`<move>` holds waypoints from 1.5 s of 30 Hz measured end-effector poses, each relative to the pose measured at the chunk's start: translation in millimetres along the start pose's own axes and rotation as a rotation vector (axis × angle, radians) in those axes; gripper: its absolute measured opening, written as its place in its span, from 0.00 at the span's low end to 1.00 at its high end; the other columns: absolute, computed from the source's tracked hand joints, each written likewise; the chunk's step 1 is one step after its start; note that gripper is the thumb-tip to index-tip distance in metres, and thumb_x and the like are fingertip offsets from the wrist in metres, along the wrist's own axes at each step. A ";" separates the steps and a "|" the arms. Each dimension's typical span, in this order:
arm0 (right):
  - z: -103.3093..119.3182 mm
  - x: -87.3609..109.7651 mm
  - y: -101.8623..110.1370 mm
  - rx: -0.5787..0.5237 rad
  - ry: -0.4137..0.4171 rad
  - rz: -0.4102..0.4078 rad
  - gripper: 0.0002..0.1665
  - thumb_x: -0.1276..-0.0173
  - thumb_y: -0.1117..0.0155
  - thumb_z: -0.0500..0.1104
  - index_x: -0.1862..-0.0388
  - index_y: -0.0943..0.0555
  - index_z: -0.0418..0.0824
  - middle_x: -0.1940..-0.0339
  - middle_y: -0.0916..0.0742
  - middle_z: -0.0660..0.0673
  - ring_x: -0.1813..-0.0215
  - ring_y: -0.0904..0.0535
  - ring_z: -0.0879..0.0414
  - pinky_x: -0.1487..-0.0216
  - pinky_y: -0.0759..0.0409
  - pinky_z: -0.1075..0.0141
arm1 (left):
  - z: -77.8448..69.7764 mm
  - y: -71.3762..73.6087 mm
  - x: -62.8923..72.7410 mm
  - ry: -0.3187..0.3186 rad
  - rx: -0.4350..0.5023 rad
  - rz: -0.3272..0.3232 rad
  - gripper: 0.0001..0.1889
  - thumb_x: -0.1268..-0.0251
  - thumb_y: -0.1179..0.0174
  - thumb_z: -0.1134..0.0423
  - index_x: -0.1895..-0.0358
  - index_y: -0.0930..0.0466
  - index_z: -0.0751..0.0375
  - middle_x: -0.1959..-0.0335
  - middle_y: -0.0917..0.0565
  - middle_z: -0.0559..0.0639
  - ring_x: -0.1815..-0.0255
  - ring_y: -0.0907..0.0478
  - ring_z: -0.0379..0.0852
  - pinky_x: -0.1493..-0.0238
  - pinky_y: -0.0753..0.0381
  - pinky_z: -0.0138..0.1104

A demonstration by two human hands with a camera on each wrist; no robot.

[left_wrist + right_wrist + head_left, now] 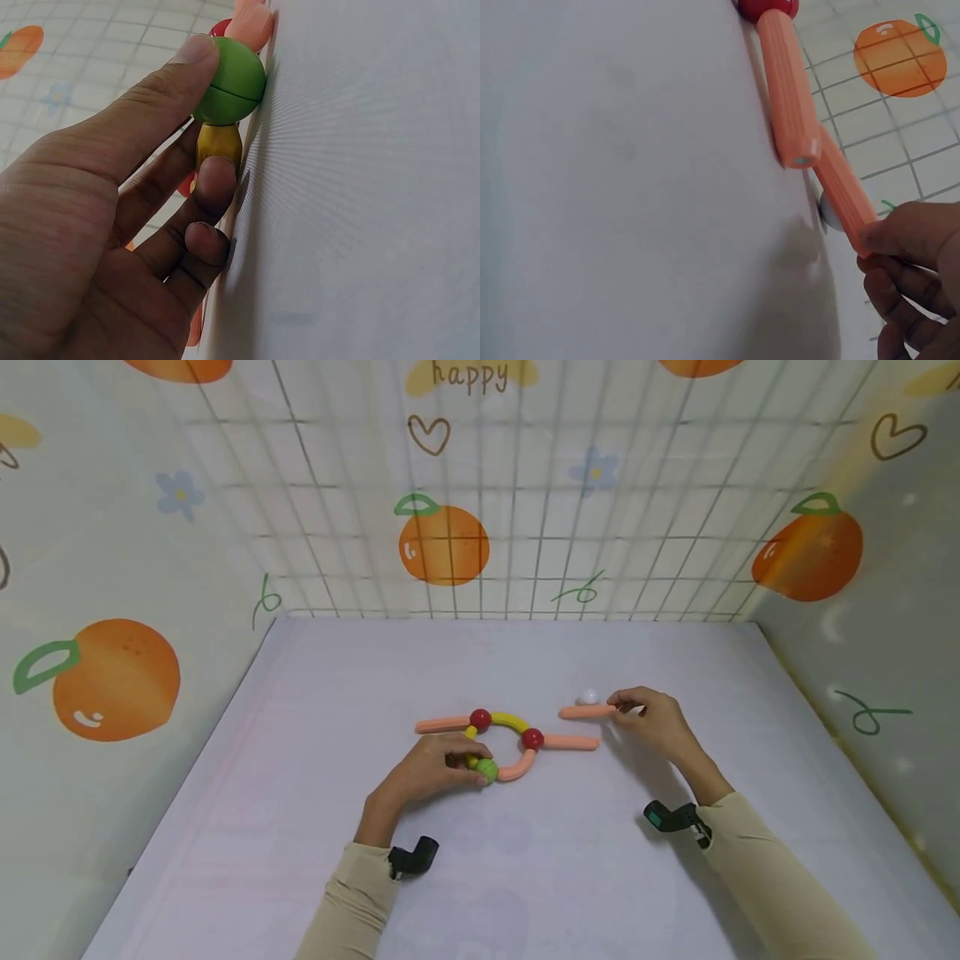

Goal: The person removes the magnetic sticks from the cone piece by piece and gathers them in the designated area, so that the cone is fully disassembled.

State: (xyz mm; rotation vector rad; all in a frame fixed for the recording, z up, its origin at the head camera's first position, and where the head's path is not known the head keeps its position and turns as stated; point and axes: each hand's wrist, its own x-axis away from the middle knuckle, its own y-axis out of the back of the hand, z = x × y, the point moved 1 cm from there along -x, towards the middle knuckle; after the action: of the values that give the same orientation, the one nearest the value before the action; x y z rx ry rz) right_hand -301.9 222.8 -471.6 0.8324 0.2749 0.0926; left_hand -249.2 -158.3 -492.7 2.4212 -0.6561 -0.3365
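Observation:
My left hand (pixel 431 767) grips a green ball (pixel 487 770) low on a ring of curved rods, its thumb on the ball in the left wrist view. The ring has a yellow curved rod (pixel 512 721), a pink curved rod (pixel 517 767) and two red balls (pixel 481 719), with another yellow piece partly hidden by the hand. A straight pink rod (pixel 442 724) sticks out to the left, a second one (pixel 572 742) to the right. Between thumb and fingers, my right hand (pixel 655 720) pinches the end of a loose straight pink rod (pixel 846 193). Just behind that rod is a white ball (pixel 588 696).
A pale tabletop (pixel 300 860) carries the pieces. Around it stand walls of printed cloth with oranges, and a grid-patterned back wall (pixel 517 560) rises at the far edge. Each wrist wears a small black camera (pixel 414 857).

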 end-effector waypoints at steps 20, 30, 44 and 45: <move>3.6 10.2 6.8 0.030 0.095 -0.005 0.15 0.33 0.31 0.33 0.48 0.17 0.35 0.51 0.15 0.39 0.51 0.20 0.43 0.47 0.26 0.43 | -5.7 6.5 1.5 0.039 0.044 -0.100 0.16 0.40 0.27 0.52 0.48 0.13 0.44 0.53 0.16 0.38 0.63 0.23 0.42 0.61 0.20 0.37; 29.0 22.3 2.2 0.010 0.205 0.085 0.15 0.34 0.31 0.33 0.48 0.17 0.35 0.51 0.15 0.43 0.50 0.21 0.45 0.50 0.22 0.46 | -31.4 -8.5 -25.8 -0.039 -0.084 -0.265 0.17 0.36 0.30 0.55 0.45 0.15 0.51 0.56 0.15 0.48 0.65 0.24 0.42 0.65 0.22 0.34; 31.9 22.8 -25.5 0.182 0.265 0.140 0.09 0.38 0.26 0.36 0.59 0.12 0.40 0.57 0.13 0.46 0.51 0.19 0.46 0.53 0.29 0.46 | -43.9 -42.1 -52.7 -0.010 -0.213 -0.191 0.17 0.35 0.33 0.54 0.43 0.15 0.46 0.47 0.17 0.39 0.63 0.22 0.39 0.63 0.23 0.34; 32.2 22.3 -26.0 0.184 0.283 0.140 0.08 0.38 0.26 0.35 0.59 0.12 0.40 0.58 0.13 0.46 0.53 0.19 0.47 0.54 0.28 0.47 | -44.0 -43.3 -53.1 -0.015 -0.211 -0.200 0.16 0.35 0.32 0.53 0.44 0.15 0.46 0.48 0.17 0.39 0.63 0.22 0.40 0.63 0.23 0.34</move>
State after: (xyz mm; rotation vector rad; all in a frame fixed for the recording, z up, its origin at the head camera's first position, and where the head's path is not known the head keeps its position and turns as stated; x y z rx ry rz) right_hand -272.3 186.5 -474.9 1.0220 0.4968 0.3215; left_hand -261.1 -78.8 -480.1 2.2859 -0.3647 -0.4811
